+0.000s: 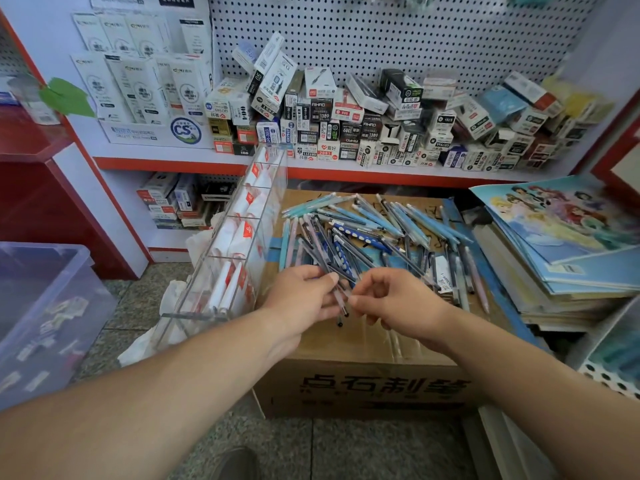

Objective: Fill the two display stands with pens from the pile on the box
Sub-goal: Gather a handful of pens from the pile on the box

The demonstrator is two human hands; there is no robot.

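the left hand [304,297] curls its fingers round a small bunch of dark pens [343,302], and the right hand [394,306] pinches the same bunch at its near end, just above the front of the pile [363,230] on the cardboard box [363,386]. the clear display stand [239,244] stands just left of the box. the bunch looks loosely gathered, so a pen may slip out and drop to the floor [381,445]; a careless left forearm could also knock the stand over
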